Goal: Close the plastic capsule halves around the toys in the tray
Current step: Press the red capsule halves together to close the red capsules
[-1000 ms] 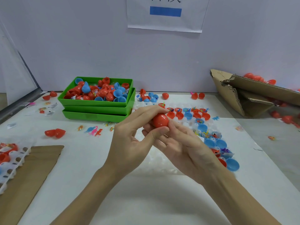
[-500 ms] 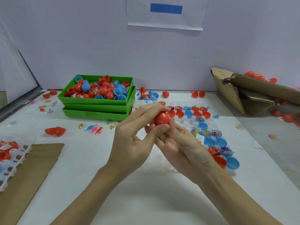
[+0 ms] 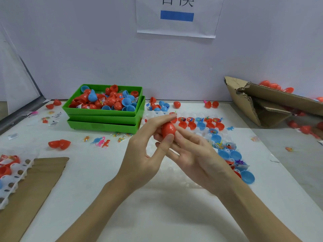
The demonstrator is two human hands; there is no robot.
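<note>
I hold a closed red capsule [image 3: 168,130] in front of me, above the table's middle. My left hand [image 3: 145,151] pinches it between thumb below and fingers above. My right hand [image 3: 195,154] cradles it from the right with its fingers against its side. Behind my hands lies the white holed tray [image 3: 192,131], with several red and blue capsule halves [image 3: 201,125] holding small toys in its far rows and down its right side. My hands hide the tray's middle.
Stacked green bins [image 3: 104,117] full of red and blue halves stand at the back left. A torn cardboard box [image 3: 262,103] lies at the right. Another white tray [image 3: 12,173] and a cardboard sheet [image 3: 31,193] sit at the left. Loose capsules [image 3: 59,144] and tiny toys [image 3: 101,141] dot the table.
The capsule has turned a little in my fingers, its long axis now more upright. Both hands stay together at the same spot.
</note>
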